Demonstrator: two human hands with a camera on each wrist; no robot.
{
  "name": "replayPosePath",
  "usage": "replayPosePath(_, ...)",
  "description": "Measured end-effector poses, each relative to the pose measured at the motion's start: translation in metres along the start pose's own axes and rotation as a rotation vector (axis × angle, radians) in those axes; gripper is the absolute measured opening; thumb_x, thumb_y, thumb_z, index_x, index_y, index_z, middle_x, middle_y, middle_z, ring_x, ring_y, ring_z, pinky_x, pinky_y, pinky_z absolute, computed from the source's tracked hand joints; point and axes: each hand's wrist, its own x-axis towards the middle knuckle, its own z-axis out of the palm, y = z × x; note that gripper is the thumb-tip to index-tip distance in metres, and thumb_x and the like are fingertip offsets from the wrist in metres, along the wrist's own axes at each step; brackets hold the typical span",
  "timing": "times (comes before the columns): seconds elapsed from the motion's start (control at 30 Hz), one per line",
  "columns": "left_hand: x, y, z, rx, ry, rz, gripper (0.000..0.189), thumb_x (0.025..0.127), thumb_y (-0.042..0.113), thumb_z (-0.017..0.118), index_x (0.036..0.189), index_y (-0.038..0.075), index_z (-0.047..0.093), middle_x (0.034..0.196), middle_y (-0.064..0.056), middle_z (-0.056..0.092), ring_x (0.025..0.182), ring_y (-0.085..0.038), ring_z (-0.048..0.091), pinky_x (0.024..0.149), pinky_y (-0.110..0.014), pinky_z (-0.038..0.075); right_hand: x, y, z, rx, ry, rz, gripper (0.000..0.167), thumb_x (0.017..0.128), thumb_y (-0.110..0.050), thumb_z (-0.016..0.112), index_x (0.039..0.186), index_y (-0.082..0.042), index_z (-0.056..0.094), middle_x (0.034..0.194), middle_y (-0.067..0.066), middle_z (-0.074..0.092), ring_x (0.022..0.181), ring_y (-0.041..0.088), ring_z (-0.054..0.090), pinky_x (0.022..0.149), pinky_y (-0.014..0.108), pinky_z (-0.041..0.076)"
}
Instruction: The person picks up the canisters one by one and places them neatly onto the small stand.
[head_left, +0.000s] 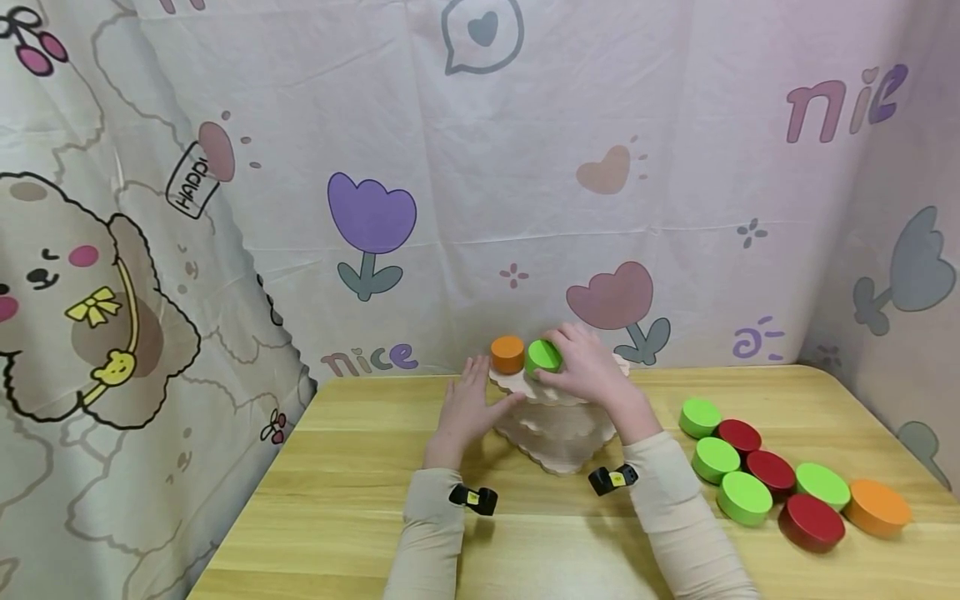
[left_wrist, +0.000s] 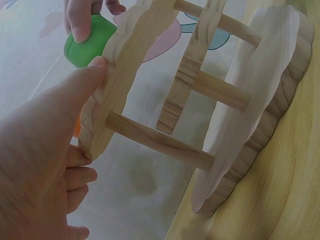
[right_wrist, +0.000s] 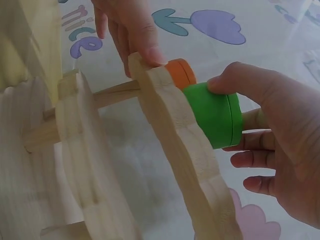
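A pale wooden stand has scalloped tiers joined by round dowels. On its top tier, an orange round block sits at the left, with a green round block beside it. My right hand grips the green block between thumb and fingers; the block's base is right at the top board. At the left side of the stand, my left hand touches the top tier's edge, fingers mostly straight and thumb tip on the scalloped rim.
Several green, red and orange round blocks lie in a slanting group on the right of the wooden table, among them a red block and an orange block. A printed curtain hangs close behind the stand.
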Motion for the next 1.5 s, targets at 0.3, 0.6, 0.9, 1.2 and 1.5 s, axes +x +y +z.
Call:
replayPosePath(0.3,0.0,0.001,-0.001,-0.005,0.004,0.007,0.104,0.083,0.079,0.046,0.156,0.009,0.019,0.164,-0.008,0.015,0.154,-0.026,0.009,0.122,-0.058,0.011,0.001,0.002,0.007,-0.028,-0.018,0.01,0.052,0.079,-0.041,0.074,0.119,-0.01,0.063,0.11,0.006,0.059,0.097,0.023,0.051,0.08,0.039,0.045)
replayPosePath(0.6,0.0,0.0,-0.001,-0.006,0.004,0.007,0.104,0.084,0.078,0.046,0.156,0.009,0.02,0.164,-0.008,0.016,0.154,-0.026,0.009,0.122,-0.059,0.013,0.001,0.001,0.012,-0.027,-0.029,0.019,0.05,0.082,-0.04,0.073,0.121,-0.01,0.064,0.107,0.005,0.057,0.095,0.022,0.048,0.077,0.037,0.043)
replayPosePath(0.9,-0.001,0.001,-0.001,0.002,0.01,0.004,0.104,0.083,0.079,0.046,0.156,0.011,0.019,0.164,-0.008,0.017,0.153,-0.028,0.011,0.122,-0.059,0.014,-0.001,0.001,0.013,-0.013,-0.028,0.017,0.056,0.082,-0.042,0.073,0.126,-0.011,0.062,0.112,0.006,0.059,0.098,0.023,0.05,0.081,0.039,0.045)
replayPosePath(1.2,-0.002,0.002,0.0,-0.005,0.011,0.003,0.104,0.083,0.079,0.046,0.157,0.012,0.019,0.164,-0.007,0.016,0.154,-0.025,0.008,0.122,-0.058,0.012,-0.009,0.006,0.003,-0.052,0.007,-0.028,0.067,0.081,-0.047,0.074,0.136,-0.013,0.056,0.122,0.008,0.061,0.109,0.027,0.056,0.094,0.045,0.048)
replayPosePath(1.5,-0.001,0.0,0.0,-0.007,0.014,0.009,0.105,0.083,0.08,0.046,0.157,0.011,0.019,0.164,-0.009,0.016,0.154,-0.026,0.008,0.122,-0.058,0.012,-0.026,0.01,-0.007,-0.088,0.121,-0.146,0.06,0.081,-0.042,0.074,0.13,-0.01,0.059,0.117,0.008,0.062,0.108,0.028,0.057,0.089,0.045,0.049)
